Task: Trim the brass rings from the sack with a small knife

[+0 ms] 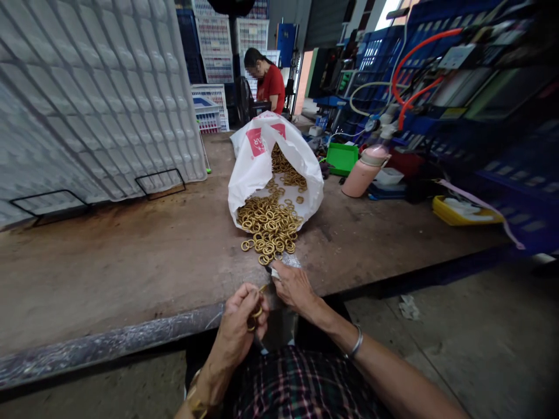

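Note:
My left hand (239, 320) is closed around several brass-coloured rings (257, 313), just off the table's front edge. One ring stands up from between the thumb and fingers. My right hand (297, 289) is closed at the table edge on a small tool with a dark tip (268, 269) and a whitish part; most of it is hidden by the fingers. That tip is close to a pile of loose gold rings (271, 224). The pile spills from the mouth of a white plastic bag (247, 169) lying on its side, with more rings inside.
White ribbed trays (131, 87) stand on edge at the left, by black wire stands (161, 183). A pink bottle (364, 174), a green tray (342, 158) and a yellow tray (465, 212) sit on the right. Across the table, a person in red (274, 84) looks down.

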Demonstrator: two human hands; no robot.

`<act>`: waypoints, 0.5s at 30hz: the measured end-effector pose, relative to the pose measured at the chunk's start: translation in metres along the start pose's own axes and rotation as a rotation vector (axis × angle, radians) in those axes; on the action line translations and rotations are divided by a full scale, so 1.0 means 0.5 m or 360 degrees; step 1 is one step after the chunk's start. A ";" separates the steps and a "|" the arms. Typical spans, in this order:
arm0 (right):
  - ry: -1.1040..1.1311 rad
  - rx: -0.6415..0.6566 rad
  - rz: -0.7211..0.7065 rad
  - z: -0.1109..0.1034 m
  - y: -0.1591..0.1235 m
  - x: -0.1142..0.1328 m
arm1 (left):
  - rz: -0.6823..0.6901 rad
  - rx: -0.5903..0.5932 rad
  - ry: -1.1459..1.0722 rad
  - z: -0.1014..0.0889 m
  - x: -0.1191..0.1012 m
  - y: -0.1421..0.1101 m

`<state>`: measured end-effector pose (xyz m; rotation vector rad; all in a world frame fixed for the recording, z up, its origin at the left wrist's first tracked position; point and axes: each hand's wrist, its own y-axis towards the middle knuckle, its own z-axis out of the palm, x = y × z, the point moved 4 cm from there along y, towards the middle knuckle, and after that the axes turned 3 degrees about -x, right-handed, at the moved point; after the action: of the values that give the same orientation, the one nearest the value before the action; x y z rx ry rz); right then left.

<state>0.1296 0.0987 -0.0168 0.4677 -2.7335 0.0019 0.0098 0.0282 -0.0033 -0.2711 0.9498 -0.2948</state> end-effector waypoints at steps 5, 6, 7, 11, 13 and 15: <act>-0.0020 -0.0042 -0.0030 -0.001 0.021 0.009 | -0.0103 -0.0227 -0.0331 -0.025 -0.004 0.015; -0.0046 0.0000 -0.0036 0.001 0.023 0.012 | -0.0102 -0.0254 -0.0355 -0.031 -0.004 0.017; -0.0075 0.0043 -0.0034 0.003 0.025 0.015 | -0.0102 -0.0270 -0.0378 -0.036 -0.004 0.018; -0.0151 0.0120 -0.0028 0.004 0.029 0.025 | -0.0113 -0.0250 -0.0455 -0.044 -0.001 0.020; -0.0173 0.0123 -0.0042 0.003 0.031 0.029 | -0.0147 -0.0211 -0.0483 -0.046 0.002 0.021; -0.0199 0.0127 -0.0045 0.001 0.033 0.031 | -0.0177 -0.0194 -0.0519 -0.048 0.003 0.024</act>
<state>0.1103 0.1095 -0.0108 0.5458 -2.8571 0.0770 -0.0078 0.0363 -0.0220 -0.4698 0.6320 -0.2847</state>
